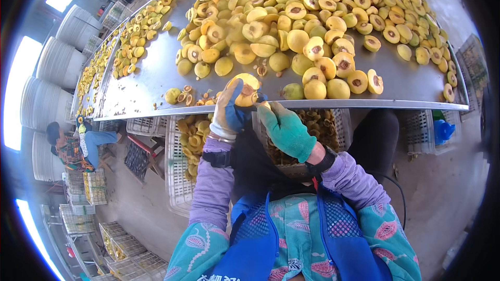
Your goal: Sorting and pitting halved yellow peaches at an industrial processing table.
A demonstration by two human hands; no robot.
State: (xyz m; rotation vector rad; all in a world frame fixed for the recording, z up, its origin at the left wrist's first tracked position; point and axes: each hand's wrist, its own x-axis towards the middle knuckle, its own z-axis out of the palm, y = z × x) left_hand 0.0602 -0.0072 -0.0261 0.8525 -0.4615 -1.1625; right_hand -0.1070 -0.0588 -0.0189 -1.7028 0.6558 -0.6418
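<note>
My left hand, in a white and blue glove, holds a halved yellow peach above the near edge of the metal table. The brown pit cavity of that half faces up towards me. Close beside it, my right hand wears a green knit glove, its fingers curled near the fruit's lower edge. A small pale tip shows at those fingers; whether it is a tool or a fingertip is unclear. Beyond both hands lies a large heap of peach halves, many with cavities showing. Pit fragments lie left of my left hand.
The steel table's raised rim runs in front of me. Below it stand a white plastic crate of peach halves and another crate of brown pieces. A seated person works at the left, near stacked white tubs.
</note>
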